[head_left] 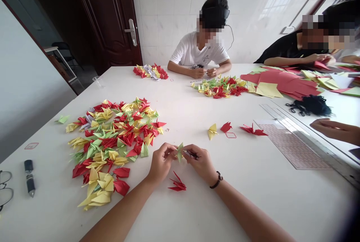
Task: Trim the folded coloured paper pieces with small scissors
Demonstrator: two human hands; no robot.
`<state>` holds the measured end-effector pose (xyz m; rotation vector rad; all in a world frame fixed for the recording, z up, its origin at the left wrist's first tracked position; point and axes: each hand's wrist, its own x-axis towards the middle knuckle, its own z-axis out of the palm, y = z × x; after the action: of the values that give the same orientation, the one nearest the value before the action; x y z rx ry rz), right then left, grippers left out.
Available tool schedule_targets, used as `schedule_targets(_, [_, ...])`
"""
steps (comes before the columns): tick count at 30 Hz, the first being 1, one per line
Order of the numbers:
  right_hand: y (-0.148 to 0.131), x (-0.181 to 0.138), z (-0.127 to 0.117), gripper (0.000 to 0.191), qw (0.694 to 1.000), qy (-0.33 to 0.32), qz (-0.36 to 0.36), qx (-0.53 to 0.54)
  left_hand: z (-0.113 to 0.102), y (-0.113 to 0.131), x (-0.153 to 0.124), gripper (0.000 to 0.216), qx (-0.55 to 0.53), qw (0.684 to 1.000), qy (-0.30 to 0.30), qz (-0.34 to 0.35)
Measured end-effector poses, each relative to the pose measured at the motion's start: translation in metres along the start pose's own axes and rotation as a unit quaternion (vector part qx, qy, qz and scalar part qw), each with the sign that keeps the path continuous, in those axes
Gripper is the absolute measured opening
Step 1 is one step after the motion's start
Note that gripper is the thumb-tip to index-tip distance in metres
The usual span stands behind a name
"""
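Note:
Between my two hands, at the middle of the table, is a small light-green folded paper crane (180, 152). My left hand (162, 160) pinches its left side. My right hand (201, 162) is closed at its right side, with a slim dark, shiny thing (190, 154) under the fingers that I cannot make out fully. A red paper crane (178, 183) lies on the table just below my hands. To the left spreads a large pile of red, yellow and green folded cranes (112, 137).
Beyond my hands lie a yellow crane (212, 132) and a red crane (253, 130). At right are a clear ruler (284, 122), black thread (316, 105) and red paper sheets (284, 80). A black pen (29, 178) lies far left. Other people (201, 52) sit around the table.

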<state>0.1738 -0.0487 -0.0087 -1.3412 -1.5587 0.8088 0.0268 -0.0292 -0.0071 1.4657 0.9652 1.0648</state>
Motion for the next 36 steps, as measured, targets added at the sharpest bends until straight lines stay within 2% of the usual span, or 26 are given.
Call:
schedule_targets(3, [-0.0005,-0.0003,-0.0002,0.012,1.0,-0.008,-0.001,0.002,0.0007,0.0024,-0.0005,0.014,0.034,0.999,-0.009,0.015])
schedule_targets(6, [-0.0007,-0.0009,-0.0019,0.011,1.0,-0.021,-0.011,-0.004,0.0003,0.0027,-0.0008,0.014,0.092,0.994,-0.02,0.059])
schedule_targets(10, [-0.0007,-0.0023,-0.0036,0.012,1.0,-0.01,-0.018,-0.009,-0.0002,0.0014,-0.0016,0.012,0.144,0.984,0.008,0.1])
schedule_targets(15, [-0.0027,-0.0036,-0.0007,0.013,1.0,0.001,-0.02,0.007,0.0023,0.0061,-0.0035,0.017,0.12,0.991,0.047,0.039])
schedule_targets(19, [-0.0036,-0.0032,0.0016,0.016,1.0,0.007,-0.002,0.028,0.0047,0.0091,-0.0044,0.021,0.114,0.992,0.055,-0.002])
schedule_targets(24, [-0.0033,-0.0024,0.0021,0.018,0.999,-0.001,0.022,0.034,0.0058,0.0085,-0.0053,0.022,0.11,0.993,0.049,-0.004])
schedule_targets(28, [-0.0018,-0.002,0.0024,0.018,0.999,0.001,0.033,0.043,0.0042,0.0067,-0.0046,0.02,0.113,0.991,0.071,-0.004])
schedule_targets(32, [0.0003,-0.0004,-0.0005,0.02,0.998,0.021,0.021,0.056,0.0023,0.0042,-0.003,0.023,0.105,0.991,0.082,-0.012])
schedule_targets(36, [0.0005,0.0006,-0.0051,0.021,0.999,-0.013,-0.004,0.041,0.0019,0.0042,-0.0023,0.023,0.117,0.99,0.07,-0.017])
